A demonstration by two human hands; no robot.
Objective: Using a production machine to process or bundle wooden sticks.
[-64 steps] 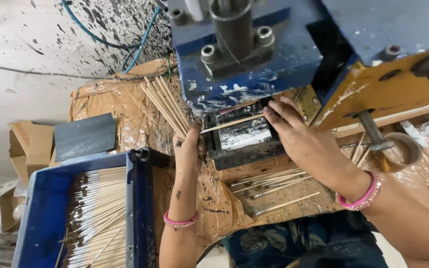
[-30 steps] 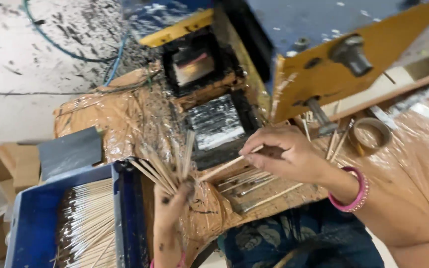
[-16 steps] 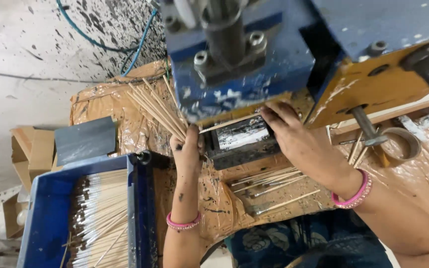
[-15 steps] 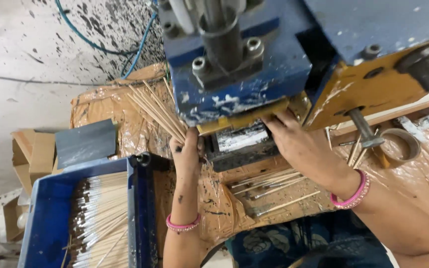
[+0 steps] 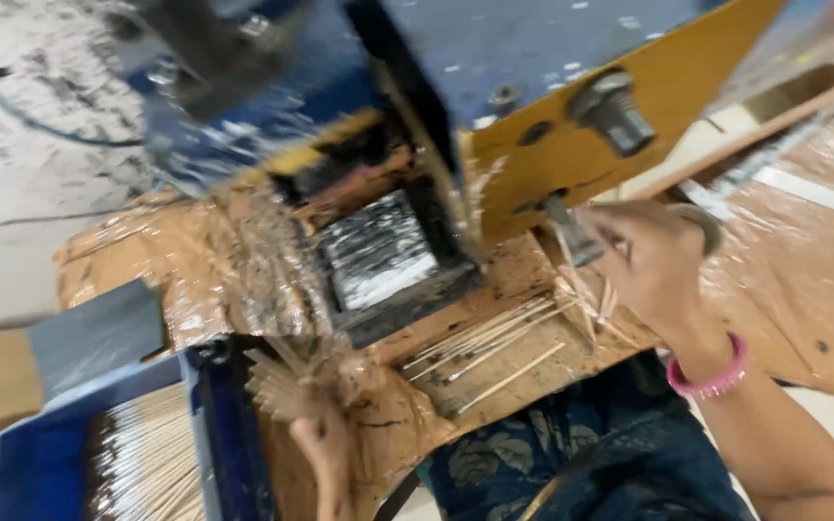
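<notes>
The view is blurred by motion. My left hand (image 5: 325, 446) is low at the bottom edge, closed around a fanned bundle of thin pale sticks (image 5: 280, 384) beside the blue tray (image 5: 212, 425). My right hand (image 5: 651, 259), with a pink bangle (image 5: 712, 380) on its wrist, is at the right of the bench, its fingers curled over a few upright sticks (image 5: 581, 297). Blur hides whether it grips them. Between the hands sits the dark die block (image 5: 378, 259) under the blue and yellow press (image 5: 552, 135).
Loose sticks (image 5: 486, 340) lie on the plastic-covered bench in front of the die. The blue tray holds many sticks (image 5: 147, 465). A grey plate (image 5: 98, 323) and cardboard lie at the left. A bolt (image 5: 612, 108) sticks out of the yellow press arm.
My right hand has left the die block and moved right to the sticks at the bench's edge. My left hand has dropped lower with its bundle. The view has swung and blurred.
</notes>
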